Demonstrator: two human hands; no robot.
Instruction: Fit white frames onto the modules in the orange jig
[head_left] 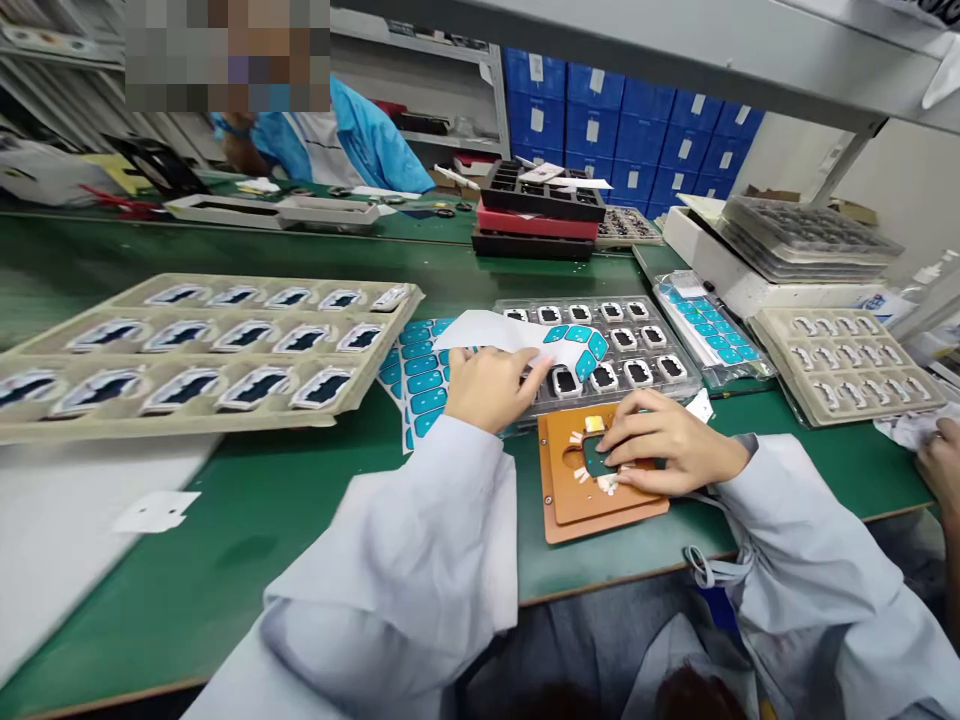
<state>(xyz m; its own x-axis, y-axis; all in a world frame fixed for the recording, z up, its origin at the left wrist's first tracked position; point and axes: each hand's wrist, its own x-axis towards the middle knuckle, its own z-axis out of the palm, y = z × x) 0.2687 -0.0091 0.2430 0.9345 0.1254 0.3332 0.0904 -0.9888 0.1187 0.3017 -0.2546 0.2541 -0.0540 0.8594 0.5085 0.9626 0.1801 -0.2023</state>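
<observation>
My left hand is closed, its thumb and fingers pinching a curled white sheet of teal stickers above a clear tray. Flat on an orange fixture block lies my right hand, fingers bent and apart. Its fingertips touch a dark green rounded piece seated in the fixture; the right thumb is mostly hidden. Small white pads and a yellow piece surround that seat. More teal sticker sheets lie left of the left hand. The clear tray behind holds white-framed parts with dark centres.
A large beige tray of similar parts stands at left, with white sheeting before it. At right are bagged stickers and smaller beige trays. A person in blue sits opposite; another person's hand shows at right.
</observation>
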